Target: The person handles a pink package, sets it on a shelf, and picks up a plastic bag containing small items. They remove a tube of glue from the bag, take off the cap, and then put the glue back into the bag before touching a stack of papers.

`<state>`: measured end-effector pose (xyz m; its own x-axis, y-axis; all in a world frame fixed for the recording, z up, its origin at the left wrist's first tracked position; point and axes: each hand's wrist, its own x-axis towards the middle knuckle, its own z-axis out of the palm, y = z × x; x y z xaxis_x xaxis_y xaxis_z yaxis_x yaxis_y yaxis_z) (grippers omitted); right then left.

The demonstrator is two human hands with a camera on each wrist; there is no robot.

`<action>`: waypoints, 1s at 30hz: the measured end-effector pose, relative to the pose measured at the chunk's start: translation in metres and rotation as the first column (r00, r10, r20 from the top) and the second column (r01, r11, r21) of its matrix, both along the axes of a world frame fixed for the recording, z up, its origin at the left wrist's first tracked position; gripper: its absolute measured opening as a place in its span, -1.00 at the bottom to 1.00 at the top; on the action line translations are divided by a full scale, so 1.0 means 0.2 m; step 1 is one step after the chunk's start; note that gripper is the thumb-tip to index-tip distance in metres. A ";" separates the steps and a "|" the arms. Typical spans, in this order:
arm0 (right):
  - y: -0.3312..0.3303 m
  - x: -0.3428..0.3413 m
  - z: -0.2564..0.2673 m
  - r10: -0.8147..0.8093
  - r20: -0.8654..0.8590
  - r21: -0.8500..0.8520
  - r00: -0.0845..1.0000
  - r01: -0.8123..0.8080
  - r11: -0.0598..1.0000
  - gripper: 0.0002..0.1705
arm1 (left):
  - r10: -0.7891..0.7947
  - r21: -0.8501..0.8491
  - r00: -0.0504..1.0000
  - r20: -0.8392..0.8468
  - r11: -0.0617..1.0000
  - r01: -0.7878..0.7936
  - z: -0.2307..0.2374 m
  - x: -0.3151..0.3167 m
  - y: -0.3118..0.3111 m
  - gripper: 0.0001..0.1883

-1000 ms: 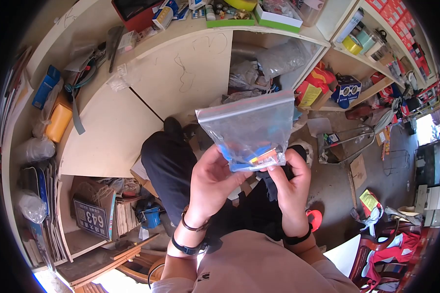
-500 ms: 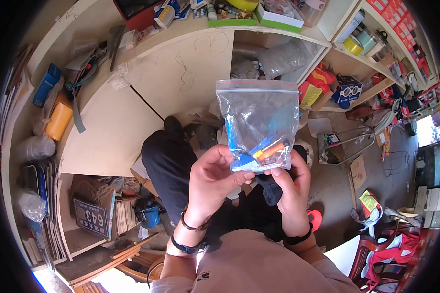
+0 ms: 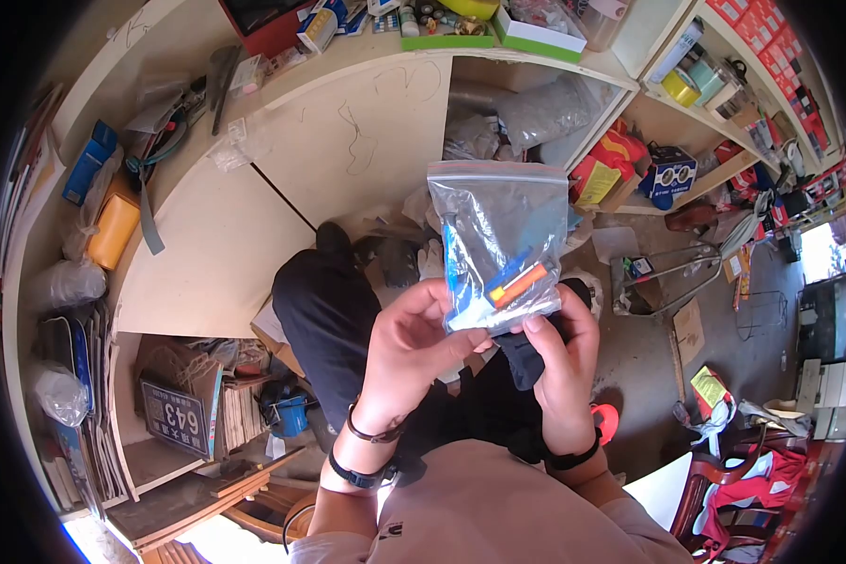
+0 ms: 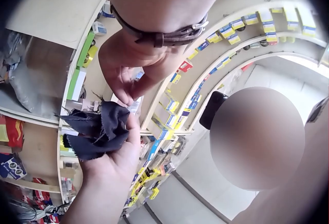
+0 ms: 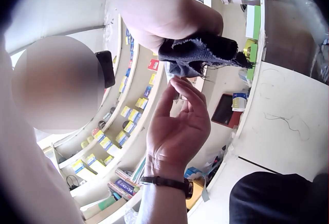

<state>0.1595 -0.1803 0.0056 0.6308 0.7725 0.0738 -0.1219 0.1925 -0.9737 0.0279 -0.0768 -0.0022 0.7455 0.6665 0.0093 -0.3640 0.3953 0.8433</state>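
A clear zip bag (image 3: 508, 216) stands upright between both hands in the head view, its zip edge at the top. Inside its lower part lie blue pieces (image 3: 453, 268) and an orange-and-yellow piece (image 3: 519, 284). My left hand (image 3: 406, 334) pinches the bag's lower left corner, thumb toward me. At the lower right corner, my right hand (image 3: 571, 352) pinches it with the thumb in front. A dark cloth (image 3: 522, 359) with frayed edges hangs below the bag. Both wrist views show the cloth (image 4: 97, 129) bunched in the right hand (image 4: 115, 165).
A curved pale cabinet (image 3: 348, 150) runs ahead, with boxes along its top. An open compartment (image 3: 536, 103) holds plastic bags. To the right, a metal frame (image 3: 667, 282) and cardboard (image 3: 688, 331) lie on the floor. A number plate (image 3: 174, 418) stands in the left compartment.
The bag has swung from leaning away to facing me more squarely, and its top has shifted right. The orange piece shows more fully. Both hands keep nearly the same place.
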 end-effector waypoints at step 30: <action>0.00 -0.05 -0.05 -0.001 0.046 0.053 0.999 -0.001 0.999 -0.74 | -0.038 -0.010 0.999 0.021 0.999 0.038 -0.02 0.04 -0.05 -0.52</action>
<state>0.1493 -0.1799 -0.0048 0.6259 0.7666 0.1437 -0.0772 0.2442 -0.9666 0.0351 -0.0862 -0.0055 0.7700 0.6378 0.0178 -0.3656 0.4182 0.8315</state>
